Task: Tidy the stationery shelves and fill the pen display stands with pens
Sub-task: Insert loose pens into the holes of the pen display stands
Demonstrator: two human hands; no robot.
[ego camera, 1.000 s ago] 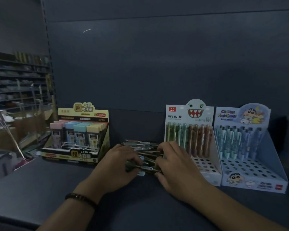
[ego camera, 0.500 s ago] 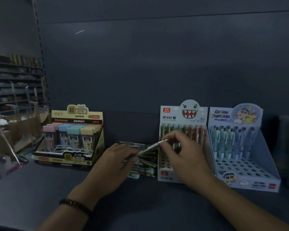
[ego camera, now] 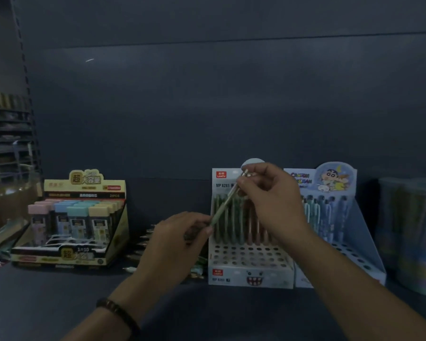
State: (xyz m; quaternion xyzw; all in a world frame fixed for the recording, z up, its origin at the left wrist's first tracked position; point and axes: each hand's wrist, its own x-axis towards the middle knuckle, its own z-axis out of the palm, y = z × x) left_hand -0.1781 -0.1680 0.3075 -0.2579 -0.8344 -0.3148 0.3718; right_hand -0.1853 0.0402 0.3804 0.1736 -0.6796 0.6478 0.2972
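Note:
My right hand (ego camera: pixel 271 205) pinches the top end of a pale green pen (ego camera: pixel 225 204), held slanted in front of the white monster-face display stand (ego camera: pixel 250 274). My left hand (ego camera: pixel 175 244) touches the pen's lower tip with its fingertips; whether it grips the pen is unclear. A pile of loose pens (ego camera: pixel 143 238) lies on the shelf behind and under my left hand. The white stand holds a back row of green and pink pens, with several open holes in front. A blue cartoon display stand (ego camera: pixel 359 232) sits to its right with blue pens in its back rows.
A yellow box of pastel lead cases (ego camera: pixel 71 222) stands at the left on the dark shelf (ego camera: pixel 47 303). A clear tub of pens (ego camera: pixel 413 235) sits at the far right. Other shelves (ego camera: pixel 5 143) show at the far left.
My right hand lifted one pen from the pile and raised it up in front of the white stand. My left hand came up off the pile to the pen's lower tip.

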